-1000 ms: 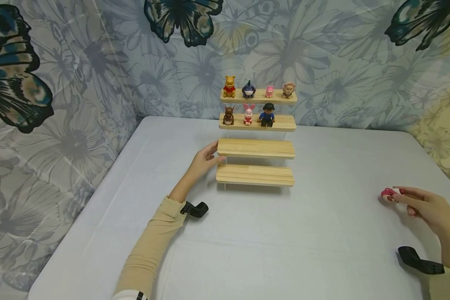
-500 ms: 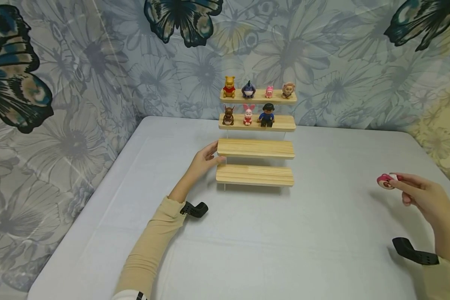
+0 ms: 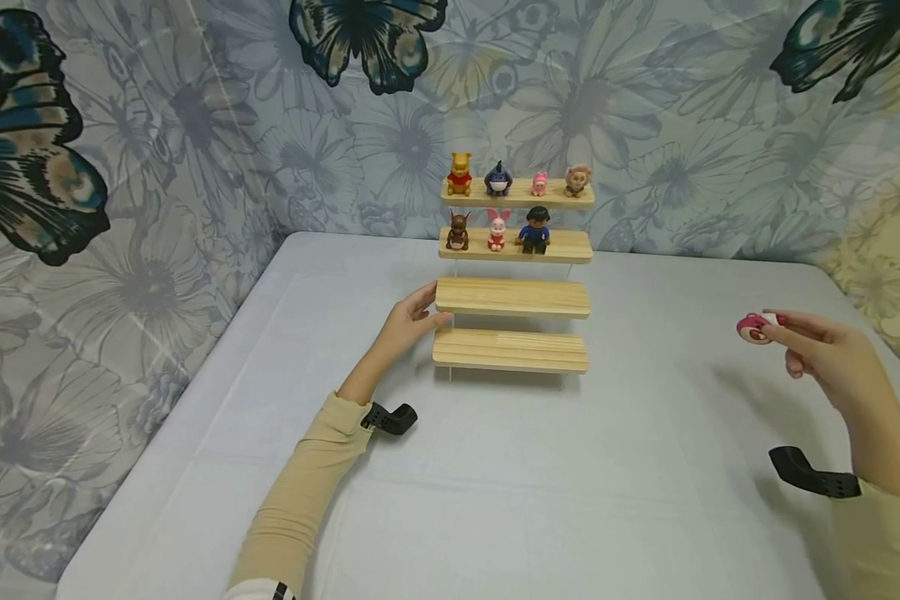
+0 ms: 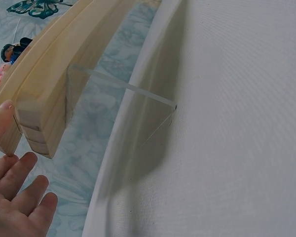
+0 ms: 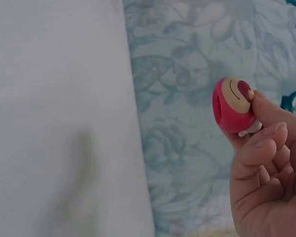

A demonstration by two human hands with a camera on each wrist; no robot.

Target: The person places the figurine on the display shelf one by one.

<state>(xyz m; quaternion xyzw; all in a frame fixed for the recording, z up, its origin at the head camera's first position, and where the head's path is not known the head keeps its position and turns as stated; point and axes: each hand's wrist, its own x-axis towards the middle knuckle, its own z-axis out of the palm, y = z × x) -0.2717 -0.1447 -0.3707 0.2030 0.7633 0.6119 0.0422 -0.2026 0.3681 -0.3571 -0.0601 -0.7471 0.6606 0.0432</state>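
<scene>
To the right, well above the white table, my right hand (image 3: 828, 354) pinches a small pink bear figurine (image 5: 229, 111) between thumb and fingers. The figurine has a cream muzzle and dark red nose; its lower part is covered by the fingers. My left hand (image 3: 408, 323) grips the left end of a four-tier wooden display stand (image 3: 512, 350), at the second shelf from the bottom. In the left wrist view, the thumb (image 4: 2, 121) lies against the wood while the other fingers spread below. The two lower shelves are bare.
Pooh (image 3: 459, 175), a donkey (image 3: 498, 180), a small pink figure and a lion-like one stand on the top shelf. Below them are a brown figure (image 3: 457, 232), a piglet (image 3: 497, 231) and a blue-shirted toy person (image 3: 534, 232). Patterned fabric (image 3: 330, 158) hangs behind the white table (image 3: 630, 483).
My right hand has risen from near the tabletop and moved leftward and away from me, carrying the pink bear figurine. My left hand and the display stand have stayed in place.
</scene>
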